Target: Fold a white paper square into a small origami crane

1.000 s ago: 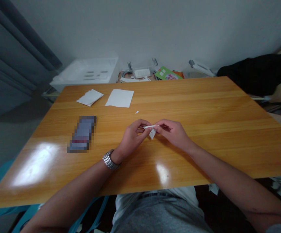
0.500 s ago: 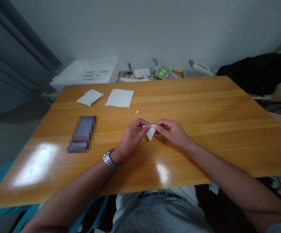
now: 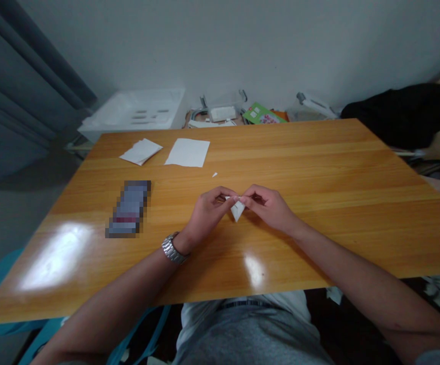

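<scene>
Between my two hands is a small piece of white folded paper (image 3: 237, 211), its point hanging down toward me. My left hand (image 3: 212, 207) pinches its upper left edge with thumb and fingers. From the other side my right hand (image 3: 267, 205) grips the upper right edge, and both thumbs nearly meet at the top. Fingers cover much of the paper's upper part. Just beyond my hands lies a tiny white paper scrap (image 3: 214, 175) on the wooden table (image 3: 318, 167).
A square white sheet (image 3: 188, 152) and a stack of folded paper (image 3: 141, 151) lie at the table's far left. Nearer is a pixelated phone-like object (image 3: 129, 209). Behind the table stand a white plastic tray (image 3: 128, 109), a green booklet (image 3: 261, 114) and a black cloth item (image 3: 398, 111).
My right thumb has shifted slightly left along the paper's top edge, closer to my left thumb. Other things on the table stay put.
</scene>
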A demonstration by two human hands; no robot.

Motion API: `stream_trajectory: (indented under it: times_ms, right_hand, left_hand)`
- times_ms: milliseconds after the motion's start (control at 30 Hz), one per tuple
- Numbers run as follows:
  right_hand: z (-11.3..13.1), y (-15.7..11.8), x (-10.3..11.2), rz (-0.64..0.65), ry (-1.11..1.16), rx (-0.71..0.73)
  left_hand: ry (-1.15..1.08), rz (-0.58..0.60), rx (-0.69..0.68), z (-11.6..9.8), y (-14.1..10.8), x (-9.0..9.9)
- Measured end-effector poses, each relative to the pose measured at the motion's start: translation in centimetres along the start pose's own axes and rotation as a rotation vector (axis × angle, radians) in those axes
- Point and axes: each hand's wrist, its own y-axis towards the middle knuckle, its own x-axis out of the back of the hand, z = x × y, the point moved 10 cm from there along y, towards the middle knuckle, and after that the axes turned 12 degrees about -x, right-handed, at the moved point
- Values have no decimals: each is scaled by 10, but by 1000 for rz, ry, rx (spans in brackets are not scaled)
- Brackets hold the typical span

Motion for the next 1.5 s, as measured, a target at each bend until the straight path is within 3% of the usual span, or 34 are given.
stream_trajectory:
  times_ms: [100,233,600,1067,1500]
  right_hand:
    - [-2,1,1,-5,-4,10]
    - [-5,2,3,-9,1,26]
    - [-11,7,3,26,22,-28]
    - [-15,9,6,61,46,-95]
    - [-16,5,-1,55,-11,-54]
  left_hand:
    - [-160,-62,112,20,-2,0]
    - [-332,-44,197,34,-6,-8]
    - [-122,-25,62,8,0,4]
    - [-134,-7,68,15,-1,1]
    - [25,-47,28,3,0,8]
